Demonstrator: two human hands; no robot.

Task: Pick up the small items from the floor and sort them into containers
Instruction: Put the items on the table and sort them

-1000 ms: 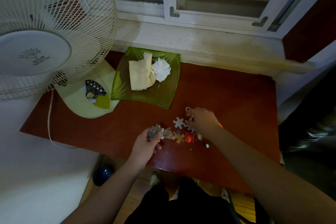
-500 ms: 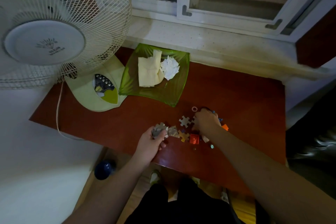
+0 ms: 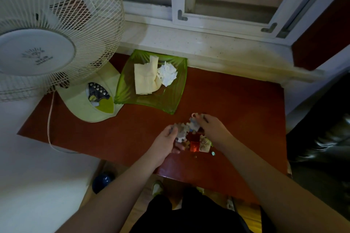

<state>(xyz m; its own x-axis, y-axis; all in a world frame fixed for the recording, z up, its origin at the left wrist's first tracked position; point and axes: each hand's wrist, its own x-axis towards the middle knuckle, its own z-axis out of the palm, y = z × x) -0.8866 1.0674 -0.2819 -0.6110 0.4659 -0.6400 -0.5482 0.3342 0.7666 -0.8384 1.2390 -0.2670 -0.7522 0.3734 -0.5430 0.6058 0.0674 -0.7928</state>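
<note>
Puzzle pieces [image 3: 182, 131], pale and motion-blurred, sat in a small stack gripped by the left hand [image 3: 166, 143], fingers curled round them above the near middle of the red-brown desk [image 3: 236, 104]. Right hand [image 3: 210, 126] pinched one more jigsaw piece [image 3: 193, 124] at the stack's far edge; the two hands were close together, the pieces touching or nearly so, which could not be told for blur.

Loose items on the desk under the hands: a red block [image 3: 194, 146], a pale piece [image 3: 205, 143] just beside it, a small teal bead [image 3: 213, 153] and a dark speck near the front edge. Others were partly hidden by the hands; their count could not be made out.

Green glass dish [image 3: 132, 89], square, stood at the back left of the desk, holding a folded cream tissue [image 3: 144, 78] and a crumpled white tissue [image 3: 167, 73], the two touching.

Desk fan [image 3: 47, 47], cut off at the left and top edges, its base [image 3: 85, 104] touching the dish. Hub badge carried an emblem and lettering too small to read. Cord [image 3: 49, 119] ran down off the desk's left side.

Dark blue round object [image 3: 102, 180] lay on the floor below, partly hidden.
</note>
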